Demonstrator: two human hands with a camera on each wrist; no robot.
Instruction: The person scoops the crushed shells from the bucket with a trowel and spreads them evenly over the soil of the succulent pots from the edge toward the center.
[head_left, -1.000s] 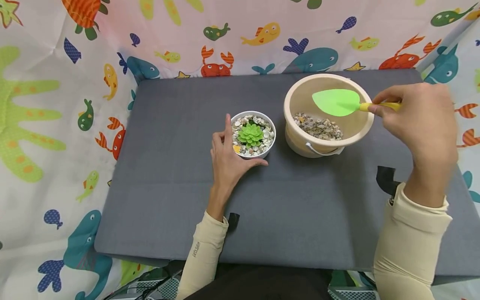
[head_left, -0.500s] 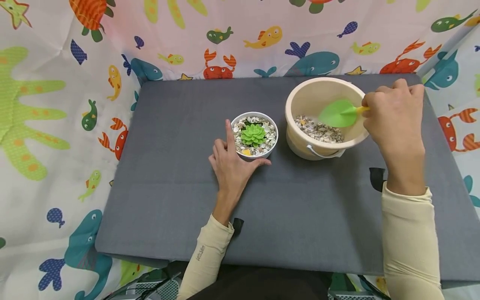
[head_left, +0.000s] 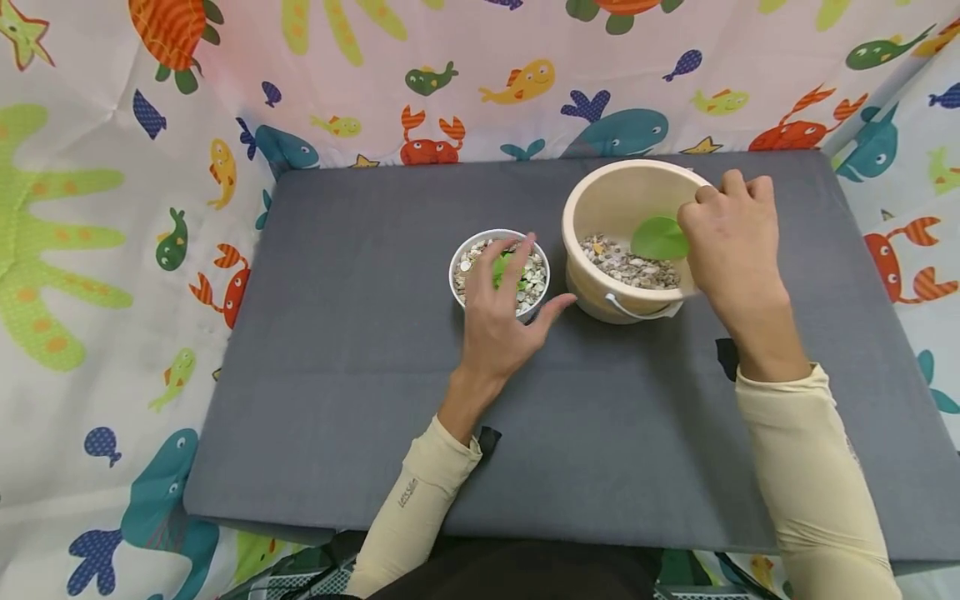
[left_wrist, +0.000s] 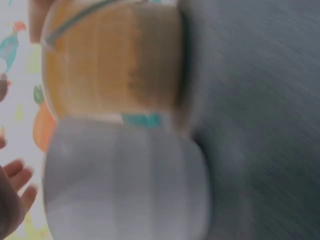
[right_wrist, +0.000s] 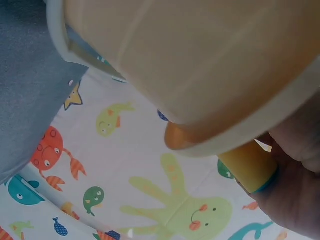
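My right hand (head_left: 735, 242) grips a small garden trowel (head_left: 658, 239) with a light green blade. Its yellow handle (right_wrist: 252, 167) shows between my fingers in the right wrist view. The blade dips inside a cream bucket (head_left: 600, 293), just over a heap of small shells and pebbles (head_left: 626, 265). Left of the bucket stands a white pot (head_left: 454, 279) holding a green succulent (head_left: 501, 268) ringed by similar pebbles. My left hand (head_left: 498, 325) hovers at the pot's front with fingers spread, partly covering the plant. Whether a fingertip touches the pot, I cannot tell.
A grey cloth-covered table (head_left: 337, 333) carries the pot and bucket. The bucket's white handle (head_left: 637, 313) hangs down its front. Behind and to the sides hangs a curtain (head_left: 480, 108) printed with sea animals.
The trowel has gone down and left into the bucket with my right hand. My left hand has come away from the pot's left side and shifted right, over its front.
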